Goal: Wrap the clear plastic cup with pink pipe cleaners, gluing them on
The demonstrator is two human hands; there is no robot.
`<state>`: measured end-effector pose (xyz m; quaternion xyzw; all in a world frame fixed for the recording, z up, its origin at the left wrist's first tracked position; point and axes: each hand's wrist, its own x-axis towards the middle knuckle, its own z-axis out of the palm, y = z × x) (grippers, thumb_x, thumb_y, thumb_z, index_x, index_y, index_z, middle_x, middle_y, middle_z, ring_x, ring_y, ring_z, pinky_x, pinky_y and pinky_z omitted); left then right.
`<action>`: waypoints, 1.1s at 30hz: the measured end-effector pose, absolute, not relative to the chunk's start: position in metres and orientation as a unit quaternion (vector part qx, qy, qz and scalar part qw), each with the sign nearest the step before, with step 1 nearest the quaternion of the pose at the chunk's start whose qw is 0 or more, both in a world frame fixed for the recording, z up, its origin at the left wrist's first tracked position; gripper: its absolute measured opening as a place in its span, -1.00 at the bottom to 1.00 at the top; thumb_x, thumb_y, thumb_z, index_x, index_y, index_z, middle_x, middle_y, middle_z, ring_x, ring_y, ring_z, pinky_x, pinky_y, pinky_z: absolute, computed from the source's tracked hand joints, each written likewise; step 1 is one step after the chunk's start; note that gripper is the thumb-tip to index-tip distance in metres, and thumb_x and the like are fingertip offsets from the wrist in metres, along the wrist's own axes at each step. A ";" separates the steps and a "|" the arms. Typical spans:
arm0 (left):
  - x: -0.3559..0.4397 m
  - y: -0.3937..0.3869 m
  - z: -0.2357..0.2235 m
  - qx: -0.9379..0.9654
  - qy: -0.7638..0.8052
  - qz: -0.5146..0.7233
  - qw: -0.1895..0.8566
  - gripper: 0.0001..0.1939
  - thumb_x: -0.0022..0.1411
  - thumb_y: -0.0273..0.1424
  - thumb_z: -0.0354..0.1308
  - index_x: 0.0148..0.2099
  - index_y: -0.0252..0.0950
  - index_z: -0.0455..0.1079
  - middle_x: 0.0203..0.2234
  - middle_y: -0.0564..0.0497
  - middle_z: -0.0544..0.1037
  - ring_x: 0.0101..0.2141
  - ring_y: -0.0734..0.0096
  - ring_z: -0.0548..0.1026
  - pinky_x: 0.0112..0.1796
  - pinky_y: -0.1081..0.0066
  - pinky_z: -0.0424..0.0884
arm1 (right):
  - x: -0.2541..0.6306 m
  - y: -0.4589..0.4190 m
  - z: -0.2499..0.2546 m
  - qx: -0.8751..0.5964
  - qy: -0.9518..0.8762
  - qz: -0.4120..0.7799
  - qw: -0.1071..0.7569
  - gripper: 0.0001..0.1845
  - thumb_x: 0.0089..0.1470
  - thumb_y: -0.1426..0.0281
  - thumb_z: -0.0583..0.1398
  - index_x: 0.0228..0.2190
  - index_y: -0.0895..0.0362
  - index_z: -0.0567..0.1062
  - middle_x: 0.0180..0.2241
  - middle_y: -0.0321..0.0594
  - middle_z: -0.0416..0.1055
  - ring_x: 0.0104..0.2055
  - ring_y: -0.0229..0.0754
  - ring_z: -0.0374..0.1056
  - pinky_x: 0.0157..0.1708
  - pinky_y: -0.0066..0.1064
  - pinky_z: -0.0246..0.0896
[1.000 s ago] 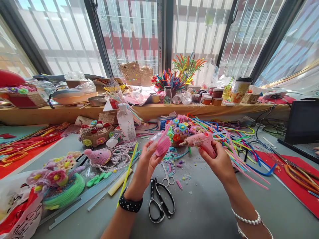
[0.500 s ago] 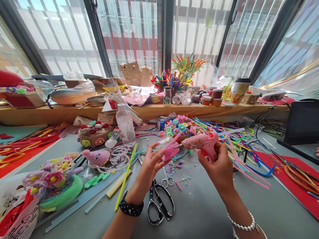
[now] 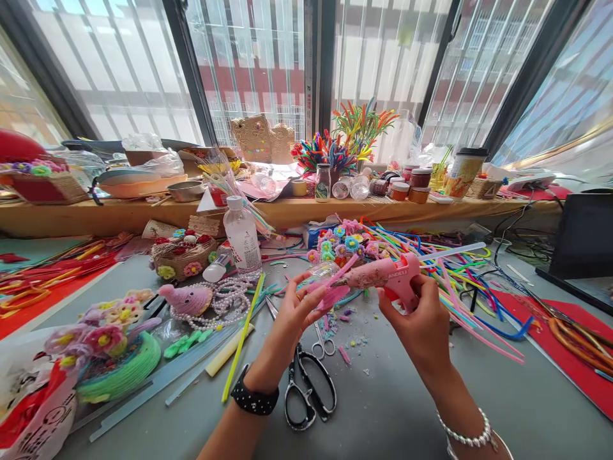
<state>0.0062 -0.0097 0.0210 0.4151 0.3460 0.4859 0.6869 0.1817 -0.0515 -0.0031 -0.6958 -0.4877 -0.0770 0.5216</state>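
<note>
Between the fingers of my left hand is a pink fuzzy craft piece, with a pink strip rising from it. My right hand grips the handle of a pink hot glue gun, a clear glue stick poking out of its back. The gun's nozzle points left and meets the pink piece; whether it touches the surface I cannot make out. Below my hands lie black-handled scissors and a smaller pair of scissors. Colourful fuzzy scraps are scattered beside them.
A water bottle, pearl strings and a pink stuffed figure stand left of centre. Nearer lie glue sticks and a green flowered piece. Pipe cleaners spread at right, by a laptop.
My right hand has brought the glue gun left, its nozzle reaching the pink piece. My left hand has turned the piece flatter and moved it slightly right and down.
</note>
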 end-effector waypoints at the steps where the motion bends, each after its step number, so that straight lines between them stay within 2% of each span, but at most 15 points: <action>1: 0.006 -0.010 0.021 0.416 0.349 0.483 0.686 -0.50 0.04 -0.34 0.23 0.00 -0.25 0.12 -0.14 -0.12 0.47 -0.10 0.18 0.47 0.01 0.09 0.28 | 0.182 -0.052 -0.003 -0.697 -0.488 -0.075 0.520 -0.60 -0.14 0.13 0.21 -0.34 0.10 0.24 -0.47 -0.29 0.32 -0.57 -0.27 0.23 -0.55 -0.43 0.19; 8: 0.006 -0.008 0.017 0.418 0.350 0.486 0.684 -0.49 0.05 -0.34 0.22 0.01 -0.26 0.11 -0.13 -0.14 0.47 -0.14 0.21 0.48 -0.01 0.12 0.30 | 0.184 -0.051 -0.005 -0.692 -0.491 -0.089 0.523 -0.65 -0.14 0.16 0.21 -0.38 0.08 0.22 -0.53 -0.36 0.26 -0.61 -0.29 0.17 -0.58 -0.44 0.13; 20: 0.005 -0.008 0.019 0.405 0.352 0.489 0.688 -0.46 -0.02 -0.37 0.27 0.00 -0.27 0.15 -0.17 -0.13 0.49 -0.17 0.21 0.50 -0.03 0.15 0.33 | 0.185 -0.050 -0.005 -0.691 -0.489 -0.115 0.520 -0.71 -0.14 0.21 0.18 -0.40 0.06 0.22 -0.53 -0.34 0.27 -0.59 -0.25 0.19 -0.56 -0.43 0.13; 25: 0.004 -0.007 0.018 0.409 0.363 0.488 0.681 -0.45 -0.04 -0.38 0.29 0.00 -0.25 0.17 -0.20 -0.09 0.49 -0.21 0.27 0.51 -0.05 0.18 0.35 | 0.184 -0.051 -0.005 -0.692 -0.486 -0.116 0.521 -0.72 -0.15 0.23 0.17 -0.40 0.07 0.21 -0.53 -0.33 0.28 -0.59 -0.24 0.19 -0.56 -0.42 0.12; 33: 0.005 -0.008 0.020 0.414 0.359 0.490 0.678 -0.45 -0.01 -0.36 0.27 0.01 -0.26 0.14 -0.17 -0.12 0.48 -0.16 0.19 0.50 -0.04 0.15 0.33 | 0.185 -0.050 -0.006 -0.687 -0.486 -0.134 0.523 -0.75 -0.14 0.25 0.16 -0.41 0.06 0.21 -0.56 -0.36 0.24 -0.60 -0.25 0.16 -0.57 -0.42 0.11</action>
